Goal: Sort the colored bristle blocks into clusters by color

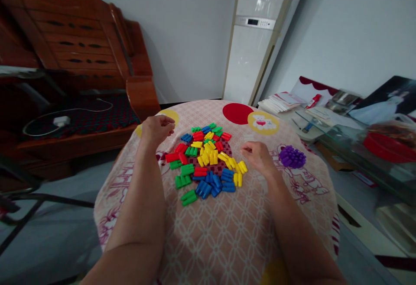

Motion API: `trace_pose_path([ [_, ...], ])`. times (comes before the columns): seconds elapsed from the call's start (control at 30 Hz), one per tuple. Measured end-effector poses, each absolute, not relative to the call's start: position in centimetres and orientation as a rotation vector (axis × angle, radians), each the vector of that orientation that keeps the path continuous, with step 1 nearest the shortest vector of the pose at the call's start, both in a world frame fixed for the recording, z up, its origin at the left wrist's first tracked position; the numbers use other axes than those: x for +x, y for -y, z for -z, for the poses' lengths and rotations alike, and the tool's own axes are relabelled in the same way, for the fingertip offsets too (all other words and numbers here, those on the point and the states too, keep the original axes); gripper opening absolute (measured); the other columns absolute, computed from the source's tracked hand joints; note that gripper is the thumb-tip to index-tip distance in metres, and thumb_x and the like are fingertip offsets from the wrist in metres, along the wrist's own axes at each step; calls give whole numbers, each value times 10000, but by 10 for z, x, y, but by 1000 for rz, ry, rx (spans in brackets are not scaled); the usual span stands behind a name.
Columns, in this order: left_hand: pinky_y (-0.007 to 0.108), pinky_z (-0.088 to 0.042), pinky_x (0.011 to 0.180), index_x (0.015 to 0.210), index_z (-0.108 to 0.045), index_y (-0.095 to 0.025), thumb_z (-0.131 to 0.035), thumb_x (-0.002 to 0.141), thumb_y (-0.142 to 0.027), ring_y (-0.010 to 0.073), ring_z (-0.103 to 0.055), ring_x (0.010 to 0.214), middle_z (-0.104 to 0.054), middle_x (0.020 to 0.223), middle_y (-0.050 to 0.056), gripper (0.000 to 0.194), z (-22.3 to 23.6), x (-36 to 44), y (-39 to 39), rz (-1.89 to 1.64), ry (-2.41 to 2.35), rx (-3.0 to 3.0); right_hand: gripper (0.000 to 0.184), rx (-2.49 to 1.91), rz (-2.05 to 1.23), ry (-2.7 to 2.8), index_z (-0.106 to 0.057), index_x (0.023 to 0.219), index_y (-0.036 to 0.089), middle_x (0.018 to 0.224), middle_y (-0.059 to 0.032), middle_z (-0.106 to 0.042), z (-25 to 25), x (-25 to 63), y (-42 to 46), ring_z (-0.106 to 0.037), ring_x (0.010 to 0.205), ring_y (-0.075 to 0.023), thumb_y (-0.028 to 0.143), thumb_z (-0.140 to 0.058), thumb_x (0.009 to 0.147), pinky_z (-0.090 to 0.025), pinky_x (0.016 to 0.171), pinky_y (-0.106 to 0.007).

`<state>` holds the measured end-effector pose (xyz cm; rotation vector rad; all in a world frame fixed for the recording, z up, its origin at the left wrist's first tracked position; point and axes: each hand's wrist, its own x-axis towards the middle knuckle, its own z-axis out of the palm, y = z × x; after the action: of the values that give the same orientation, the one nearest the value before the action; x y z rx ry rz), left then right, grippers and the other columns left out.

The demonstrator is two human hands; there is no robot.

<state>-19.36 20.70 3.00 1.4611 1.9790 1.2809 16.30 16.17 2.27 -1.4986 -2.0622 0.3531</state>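
A loose pile of plastic building blocks in green, red, yellow and blue lies on the cloth-covered round table. My left hand (158, 130) hovers at the pile's left, apart from the blocks, with its fingers curled in; no block shows in it. Right of the yellow blocks (209, 155), my right hand (257, 155) is closed with its fingertips drawn together, and nothing shows in it. Blue blocks (211, 184) form the near side, green blocks (183, 181) the near left, and red blocks (177, 157) the left. Purple blocks (292, 157) stand grouped beyond my right hand.
The patterned tablecloth (224, 233) hangs over the table's edge. A carved wooden bench (81, 51) with a white charger (61, 121) is at the left. A tall white cabinet unit (247, 55) stands behind. At the right, a glass shelf holds papers (281, 103) and a red bowl (386, 147).
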Motion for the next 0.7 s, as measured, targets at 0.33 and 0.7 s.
trace_pose_path([
  [0.33, 229, -572, 593, 914, -722, -126, -642, 747, -163, 141, -692, 615, -717, 706, 45, 189, -34, -187, -202, -1335, -1897, 1439, 164, -896, -731, 2545, -771, 903, 186, 898, -38, -757, -25, 99, -124, -666, 857, -161, 132, -629, 841, -444, 788, -241],
  [0.7, 221, -542, 578, 915, -715, -127, -613, 742, -159, 152, -690, 613, -714, 708, 47, 203, -31, -183, -206, -1244, -1915, 1464, 227, -1088, -551, 2355, -757, 1012, 176, 1022, -86, -757, -16, 102, -133, -683, 943, -194, 150, -590, 861, -479, 856, -285],
])
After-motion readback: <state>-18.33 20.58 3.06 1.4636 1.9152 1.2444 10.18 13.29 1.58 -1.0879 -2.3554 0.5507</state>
